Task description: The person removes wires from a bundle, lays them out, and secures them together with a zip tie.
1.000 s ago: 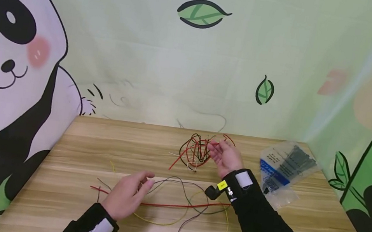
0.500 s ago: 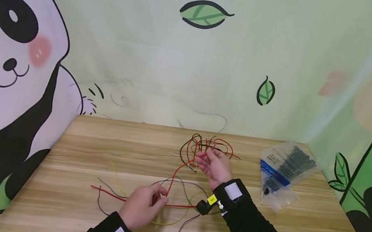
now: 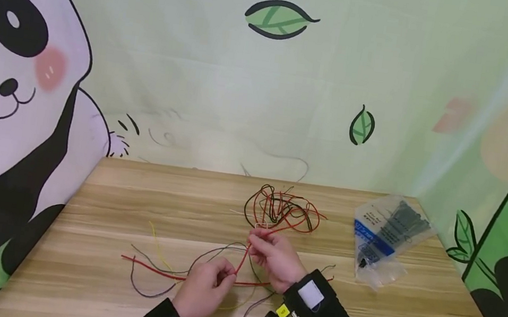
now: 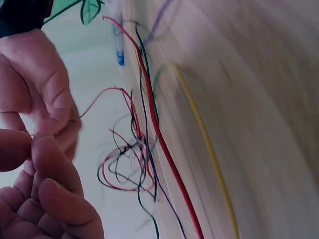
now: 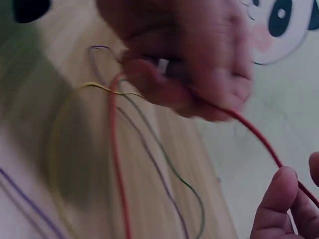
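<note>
Both hands pinch one thin red wire (image 3: 244, 260), a short length of it stretched between them. My left hand (image 3: 206, 290) has its thumb and fingertips on the lower end, close over the table. Farther back and to the right, my right hand (image 3: 278, 261) holds it higher up. From there the wire leads back to a loose tangle of red and black wires (image 3: 276, 209). The right wrist view shows the red wire (image 5: 256, 135) bending between the two hands. Under the hands lies a separate, straighter red wire (image 3: 150, 268), partly covered by them.
Loose thin wires lie around the hands: a yellow wire (image 4: 202, 132), a green wire (image 5: 167, 159) and a purple wire (image 3: 144, 293). A clear bag (image 3: 376, 233) with dark strips inside lies at the back right of the wooden table (image 3: 144, 187). A printed panda cloth (image 3: 189, 64) hangs behind.
My right hand has come from the tangle toward the front, drawing the red wire out. My left hand has moved right and taken hold of that wire. The tangle has spread rightward.
</note>
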Available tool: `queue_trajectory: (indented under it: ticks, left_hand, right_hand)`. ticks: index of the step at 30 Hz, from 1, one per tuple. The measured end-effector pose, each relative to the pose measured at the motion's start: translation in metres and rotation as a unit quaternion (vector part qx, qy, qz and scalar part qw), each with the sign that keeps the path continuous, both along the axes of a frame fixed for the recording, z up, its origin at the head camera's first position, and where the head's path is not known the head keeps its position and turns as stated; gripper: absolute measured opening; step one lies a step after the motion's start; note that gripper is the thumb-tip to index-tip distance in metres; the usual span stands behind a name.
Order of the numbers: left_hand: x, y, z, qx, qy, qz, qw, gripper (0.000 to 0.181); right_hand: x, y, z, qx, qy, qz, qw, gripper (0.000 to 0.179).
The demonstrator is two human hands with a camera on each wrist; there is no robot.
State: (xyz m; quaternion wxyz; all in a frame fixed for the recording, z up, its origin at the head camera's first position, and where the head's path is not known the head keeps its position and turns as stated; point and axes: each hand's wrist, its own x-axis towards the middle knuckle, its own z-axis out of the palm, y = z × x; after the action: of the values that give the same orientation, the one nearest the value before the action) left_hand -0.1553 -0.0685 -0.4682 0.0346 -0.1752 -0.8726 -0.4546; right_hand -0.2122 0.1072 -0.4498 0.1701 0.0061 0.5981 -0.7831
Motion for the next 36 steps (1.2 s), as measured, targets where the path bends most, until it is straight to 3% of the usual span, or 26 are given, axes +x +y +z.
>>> queue_trajectory:
  ticks: [5,11,18,22,30,36]
  left_hand:
    - [0.005,0.006,-0.001,0.028,-0.010,-0.011,0.9995,0.009]
    - [0.006,0.009,-0.008,0.041,0.017,-0.017,0.9988,0.015]
    - [0.005,0.009,-0.015,0.004,0.074,-0.014,0.9972,0.024]
    - [0.006,0.008,-0.014,-0.016,0.103,-0.007,0.9946,0.025]
    - [0.010,0.004,-0.013,-0.033,0.122,-0.016,0.9918,0.026]
    - [0.011,0.002,-0.013,-0.058,0.143,-0.016,0.9879,0.027]
  right_hand:
    - [0.018,-0.006,-0.009,0.048,0.032,0.059,0.9966,0.031]
    - [0.023,-0.006,-0.007,0.093,0.061,0.066,0.9916,0.032]
    - [0.023,-0.003,-0.006,0.252,0.117,0.028,0.9602,0.025]
    - [0.024,-0.002,-0.005,0.267,0.113,0.035,0.9565,0.022]
    - [0.027,0.001,-0.005,0.274,0.088,0.066,0.9556,0.026]
    - [0.028,0.005,-0.010,0.288,0.097,0.076,0.9496,0.030]
